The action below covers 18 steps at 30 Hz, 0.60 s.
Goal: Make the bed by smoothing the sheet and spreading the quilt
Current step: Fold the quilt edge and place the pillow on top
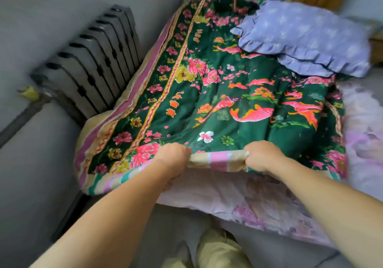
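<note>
Bed (pixel 269 209), both fists gripping quilt (pixel 228 93) hem

The quilt (pixel 228 93) fills the middle of the frame, lying on the sheet (pixel 259 201), which shows below and to the right. A pillow (pixel 306 37) sits on the quilt at the upper right. Both hands (pixel 173 157) (pixel 262 155) are at the quilt's lower edge. The radiator (pixel 93 64) stands at the left, beside the bed.

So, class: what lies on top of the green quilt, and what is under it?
A purple pillow lies on the green quilt; a pale pink floral sheet shows beneath. The mattress is covered.
</note>
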Tool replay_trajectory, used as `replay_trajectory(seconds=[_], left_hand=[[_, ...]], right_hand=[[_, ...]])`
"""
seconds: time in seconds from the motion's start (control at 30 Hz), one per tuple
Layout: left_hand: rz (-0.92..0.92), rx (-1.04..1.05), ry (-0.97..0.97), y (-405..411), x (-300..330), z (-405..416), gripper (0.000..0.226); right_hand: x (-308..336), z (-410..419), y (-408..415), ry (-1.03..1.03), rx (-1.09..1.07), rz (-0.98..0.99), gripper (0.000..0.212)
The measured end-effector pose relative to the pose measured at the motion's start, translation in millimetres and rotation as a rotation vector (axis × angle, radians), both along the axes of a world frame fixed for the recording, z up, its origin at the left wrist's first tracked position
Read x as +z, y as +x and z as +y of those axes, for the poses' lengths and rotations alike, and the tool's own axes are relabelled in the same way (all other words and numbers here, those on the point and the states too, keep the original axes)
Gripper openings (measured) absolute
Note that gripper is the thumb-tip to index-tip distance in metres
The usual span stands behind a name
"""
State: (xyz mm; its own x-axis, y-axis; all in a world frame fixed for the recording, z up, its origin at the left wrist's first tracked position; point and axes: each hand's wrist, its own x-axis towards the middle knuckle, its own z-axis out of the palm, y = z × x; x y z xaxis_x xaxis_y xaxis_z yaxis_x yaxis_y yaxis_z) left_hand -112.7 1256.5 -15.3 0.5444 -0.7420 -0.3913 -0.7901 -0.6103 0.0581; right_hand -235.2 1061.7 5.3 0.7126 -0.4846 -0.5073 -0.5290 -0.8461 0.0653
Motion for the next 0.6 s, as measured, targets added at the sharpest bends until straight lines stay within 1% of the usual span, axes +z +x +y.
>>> replay_trajectory(seconds=[0.07,0.17,0.33,0.43,0.53,0.6], left_hand=[[0.015,0.014,0.023,-3.5,3.5,12.1,0.023],[0.062,0.035,0.090,-17.4,-5.8,32.0,0.024],[0.155,0.010,0.238,-59.2,-35.9,21.0,0.036],[0.297,0.048,0.357,-89.9,-51.4,1.2,0.038],[0.374,0.069,0.471,-119.9,-57.5,-18.4,0.044],[0.386,0.098,0.479,-136.4,-57.0,-37.3,0.046]], right_hand=[[0.2,13.8,-8.6,0.033,-0.015,-0.021,0.004],[-14.4,31.4,-25.2,0.081,0.024,-0.006,0.011],[-41.5,21.3,-58.3,0.103,0.093,0.057,0.012],[-55.5,-0.4,-87.5,0.143,0.178,0.122,0.025],[-71.9,-17.0,-123.7,0.184,0.307,0.224,0.042],[-76.5,-33.0,-148.9,0.274,0.273,0.230,0.045]])
